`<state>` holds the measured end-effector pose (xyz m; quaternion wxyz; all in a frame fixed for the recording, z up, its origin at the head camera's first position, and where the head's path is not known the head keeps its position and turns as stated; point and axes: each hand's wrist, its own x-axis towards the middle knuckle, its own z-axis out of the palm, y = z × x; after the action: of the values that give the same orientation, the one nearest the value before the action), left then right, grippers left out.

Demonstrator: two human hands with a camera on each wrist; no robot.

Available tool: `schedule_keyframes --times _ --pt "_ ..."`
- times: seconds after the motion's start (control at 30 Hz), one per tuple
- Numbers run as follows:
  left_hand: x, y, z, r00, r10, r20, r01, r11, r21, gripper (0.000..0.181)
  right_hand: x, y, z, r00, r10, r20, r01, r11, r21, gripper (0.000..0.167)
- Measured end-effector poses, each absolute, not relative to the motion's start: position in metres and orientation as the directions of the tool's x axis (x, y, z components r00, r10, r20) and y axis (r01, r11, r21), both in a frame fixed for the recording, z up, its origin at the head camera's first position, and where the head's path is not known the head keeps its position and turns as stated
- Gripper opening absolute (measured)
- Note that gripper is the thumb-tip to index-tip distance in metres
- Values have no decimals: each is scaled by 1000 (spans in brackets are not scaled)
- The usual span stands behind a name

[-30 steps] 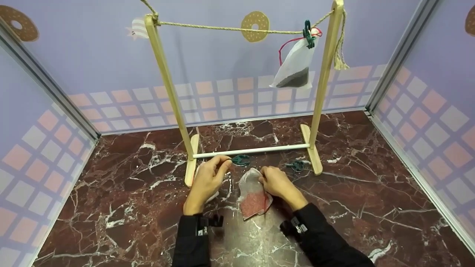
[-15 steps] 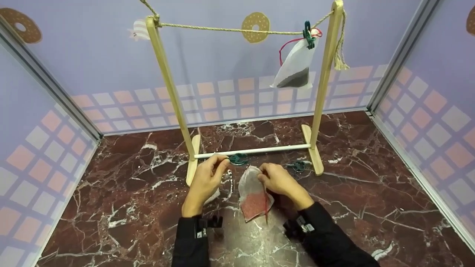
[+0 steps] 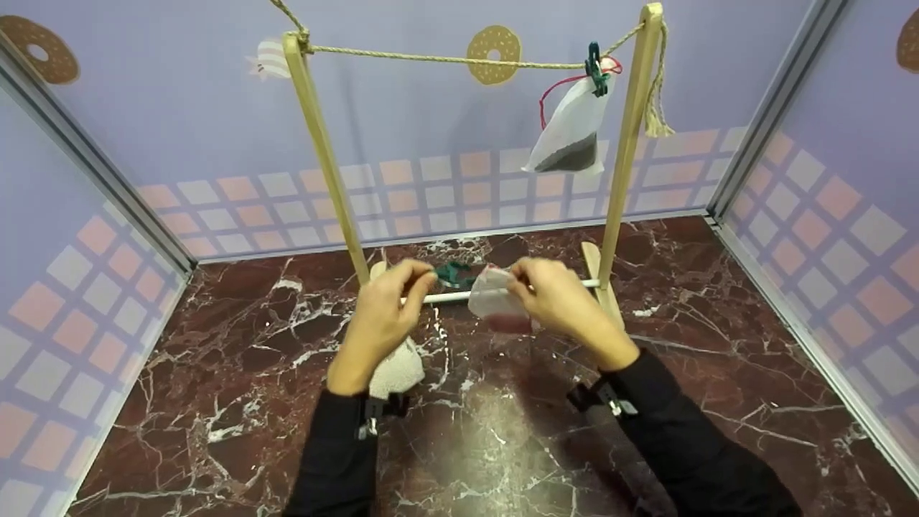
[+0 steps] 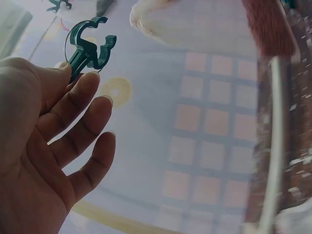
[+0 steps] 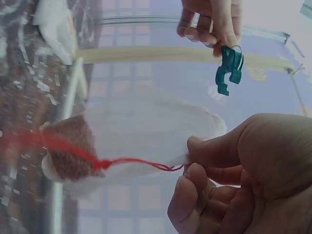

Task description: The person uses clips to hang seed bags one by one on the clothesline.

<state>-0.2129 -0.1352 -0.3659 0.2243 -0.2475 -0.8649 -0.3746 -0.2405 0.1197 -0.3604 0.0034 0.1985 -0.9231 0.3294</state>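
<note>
My left hand [image 3: 388, 309] pinches a green clip [image 3: 454, 273] by its handle end between thumb and forefinger; in the left wrist view the jaws of the clip [image 4: 92, 48] point away from the fingers and hold nothing. Thumb and fingers of my right hand [image 3: 567, 298] pinch the top edge of a white mesh bag [image 3: 495, 296] with reddish grains at its bottom. In the right wrist view, a red drawstring [image 5: 131, 161] trails along the bag [image 5: 146, 126]. Clip and bag are apart, raised in front of the wooden rack.
A rope [image 3: 431, 57] runs between the rack's posts; another green clip [image 3: 596, 70] holds a white bag with dark contents [image 3: 571, 136] near the right post [image 3: 630, 143]. A bag with whitish contents [image 3: 397, 370] lies beside my left wrist. A white bar [image 3: 446, 297] joins the rack's feet.
Both hands have risen and moved toward the rack, lifting the clip and the reddish bag off the table. The whitish bag by my left wrist shows more.
</note>
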Motion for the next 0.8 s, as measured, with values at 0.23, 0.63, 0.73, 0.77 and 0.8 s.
schedule_keyframes --times 0.23,0.63,0.73,0.77,0.8 --pt "-224 -132 -314 -708 357 610 659 646 386 18 -246 120 -317 -918 -333 215 -396 736 -550 15" --pt "-233 -123 -271 -556 375 742 680 718 146 22 -267 119 -263 -900 -254 353 -410 769 -491 14" --pt "-234 -122 -263 -550 376 745 674 726 132 23 -270 120 -255 -878 -250 409 -433 778 -455 15" --pt "-235 -121 -259 -548 376 747 672 730 126 23 -271 120 -251 -872 -245 424 -437 780 -447 15" --pt "-237 -120 -256 -546 376 748 671 732 122 24 -271 119 -248 -870 -238 432 -437 779 -451 15"
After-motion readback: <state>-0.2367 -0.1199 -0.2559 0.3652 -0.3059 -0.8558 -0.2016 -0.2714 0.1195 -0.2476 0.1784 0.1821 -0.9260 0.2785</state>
